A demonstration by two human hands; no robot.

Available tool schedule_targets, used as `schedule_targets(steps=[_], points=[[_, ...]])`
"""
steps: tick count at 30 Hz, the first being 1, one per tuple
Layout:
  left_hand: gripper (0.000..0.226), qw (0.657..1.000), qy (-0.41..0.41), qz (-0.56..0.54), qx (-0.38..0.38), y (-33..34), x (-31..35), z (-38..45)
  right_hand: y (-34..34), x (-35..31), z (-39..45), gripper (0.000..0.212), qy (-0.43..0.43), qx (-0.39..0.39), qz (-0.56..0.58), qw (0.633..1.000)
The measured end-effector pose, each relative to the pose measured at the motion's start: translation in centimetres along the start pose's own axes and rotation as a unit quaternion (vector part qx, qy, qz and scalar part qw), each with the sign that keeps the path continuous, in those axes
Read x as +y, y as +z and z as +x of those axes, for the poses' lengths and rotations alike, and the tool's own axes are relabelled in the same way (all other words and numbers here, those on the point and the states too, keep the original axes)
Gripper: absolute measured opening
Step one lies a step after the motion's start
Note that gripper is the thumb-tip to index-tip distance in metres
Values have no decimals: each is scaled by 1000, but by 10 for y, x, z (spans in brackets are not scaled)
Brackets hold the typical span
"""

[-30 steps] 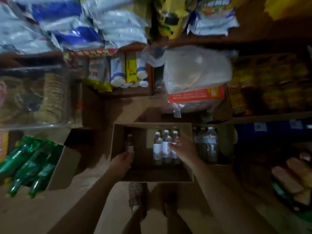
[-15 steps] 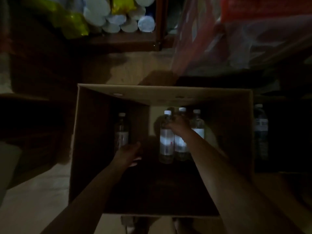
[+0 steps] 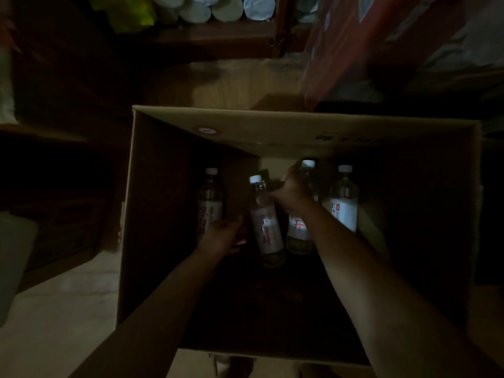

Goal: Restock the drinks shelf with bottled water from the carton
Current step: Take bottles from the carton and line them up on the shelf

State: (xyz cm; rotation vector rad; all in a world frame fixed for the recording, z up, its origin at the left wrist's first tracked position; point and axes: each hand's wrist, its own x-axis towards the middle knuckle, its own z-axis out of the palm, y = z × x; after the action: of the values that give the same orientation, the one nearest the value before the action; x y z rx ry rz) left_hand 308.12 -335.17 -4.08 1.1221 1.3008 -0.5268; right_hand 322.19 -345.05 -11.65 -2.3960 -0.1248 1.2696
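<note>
Right hand hides third bottle's neck.

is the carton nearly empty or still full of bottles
Nearly empty: only four water bottles show in the carton, and its dark floor in front of them lies bare.

Red characters mark the white labels of the water bottles — too dim and blurred to read.

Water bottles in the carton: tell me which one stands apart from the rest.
The far-left bottle, alone beside the carton's left wall; the other three cluster together to its right.
</note>
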Motion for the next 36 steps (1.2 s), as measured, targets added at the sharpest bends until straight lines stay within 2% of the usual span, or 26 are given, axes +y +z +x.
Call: schedule_targets(steps=[1, 3, 5, 7, 9, 11, 13, 16, 19, 20, 24, 27, 29, 34, 36], points=[[16, 1000, -3, 5, 2, -1, 0, -3, -5, 2, -2, 88, 2, -18, -22, 1000], [16, 1000, -5, 17, 8, -2, 0, -12, -6, 0, -6, 80, -5, -59, -34, 998], [15, 1000, 7, 24, 8, -4, 0, -15, 11, -12, -5, 75, -15, -39, -34, 999], [17, 999, 17, 51, 7, -7, -4, -8, 35, -19, 2, 88, -22, -26, -11, 999], [19, 997, 23, 75, 5, -12, -9, 3, 54, -20, 9, 86, -15, -14, -33, 999], [20, 997, 21, 74, 12, -15, -13, 8, 60, -16, 14, 82, 1, 4, -41, 999], [22, 997, 17, 72, 21, -17, -17, 10, 54, -10, 16, 89, -1, 14, -17, 1000], [11, 997, 26, 64, 28, -12, -14, -4, 22, -9, -6, 108, 4, -2, 8, 1000], [45, 996, 37, 76, -5, -3, -1, -35, -17, -20, -38, 114, -2, -8, 35, 999], [51, 994, 49, 91, -26, -1, 7, -49, -32, -28, -52, 114, -10, -1, 46, 999], [43, 985, 72, 114, -108, 3, 43, -117, -88, -58, -113, 107, -48, 10, 123, 991], [60, 974, 89, 139, -155, 5, 68, -173, -136, -80, -174, 78, -78, 26, 204, 976], [56, 966, 104, 156, -180, 8, 84, -213, -169, -96, -214, 66, -94, 41, 257, 961], [45, 940, 189, 184, -217, 19, 147, -326, -267, -137, -309, 98, -140, 97, 250, 953], [39, 920, 224, 200, -253, 27, 178, -373, -317, -155, -359, 78, -155, 116, 258, 947]])
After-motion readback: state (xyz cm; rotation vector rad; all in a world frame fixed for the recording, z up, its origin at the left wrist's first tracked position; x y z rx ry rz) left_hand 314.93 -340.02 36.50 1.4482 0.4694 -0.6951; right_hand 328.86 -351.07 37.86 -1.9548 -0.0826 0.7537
